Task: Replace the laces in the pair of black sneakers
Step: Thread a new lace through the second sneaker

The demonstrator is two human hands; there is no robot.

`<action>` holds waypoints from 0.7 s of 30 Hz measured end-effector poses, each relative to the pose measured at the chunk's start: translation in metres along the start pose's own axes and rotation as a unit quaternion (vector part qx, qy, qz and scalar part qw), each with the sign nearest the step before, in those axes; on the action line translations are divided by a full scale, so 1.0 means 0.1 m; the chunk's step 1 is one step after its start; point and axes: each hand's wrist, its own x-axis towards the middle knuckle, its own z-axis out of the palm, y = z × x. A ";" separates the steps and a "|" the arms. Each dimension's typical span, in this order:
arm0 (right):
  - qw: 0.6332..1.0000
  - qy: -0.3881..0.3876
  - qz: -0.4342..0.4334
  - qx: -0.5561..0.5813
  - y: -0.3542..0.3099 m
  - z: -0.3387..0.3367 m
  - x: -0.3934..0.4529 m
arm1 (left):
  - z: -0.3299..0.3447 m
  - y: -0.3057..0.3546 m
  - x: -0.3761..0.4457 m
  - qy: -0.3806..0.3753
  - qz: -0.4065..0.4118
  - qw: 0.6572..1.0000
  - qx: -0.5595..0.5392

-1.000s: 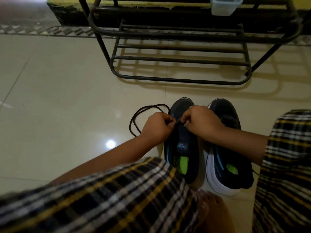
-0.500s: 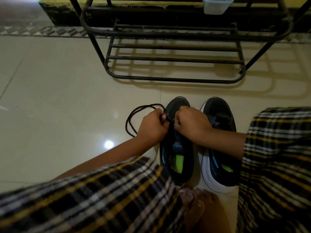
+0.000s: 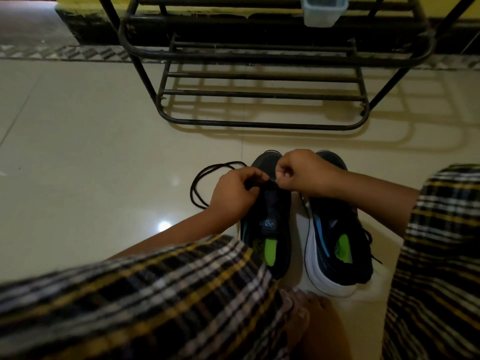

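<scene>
Tiled floor (image 3: 78, 152), black metal shoe rack (image 3: 259, 100) at far edge; pair of black sneakers side by side, left sneaker (image 3: 267, 229) under both hands, right sneaker (image 3: 337, 242) untouched beside it. Since a second ago the right hand (image 3: 304, 172) has lifted toward the toe while the left hand (image 3: 233, 193) holds low, likely drawing lace through a front eyelet. Both sets of fingers pinch the black lace (image 3: 207, 172); its slack loops on the floor at left.

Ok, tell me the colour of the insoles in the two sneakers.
Bright lime green insoles in both sneakers; the head view shows this.
</scene>
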 end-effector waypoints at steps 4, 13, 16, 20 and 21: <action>0.999 0.006 0.001 0.040 -0.05 0.02 -0.04 | -0.03 0.04 0.00 -0.004 -0.003 0.999 -0.044; 0.980 -0.111 0.151 -0.062 -0.12 0.18 -0.14 | -0.04 0.11 0.06 -0.005 -0.053 0.993 -0.104; 0.983 -0.102 0.138 -0.059 -0.10 0.20 -0.15 | -0.13 0.27 0.12 0.053 -0.065 0.977 -0.198; 0.990 -0.063 0.127 -0.019 -0.02 0.23 -0.16 | -0.26 0.43 0.16 0.084 -0.055 0.969 -0.228; 0.991 -0.054 0.125 -0.003 -0.01 0.23 -0.17 | -0.27 0.43 0.15 0.059 -0.051 0.974 -0.213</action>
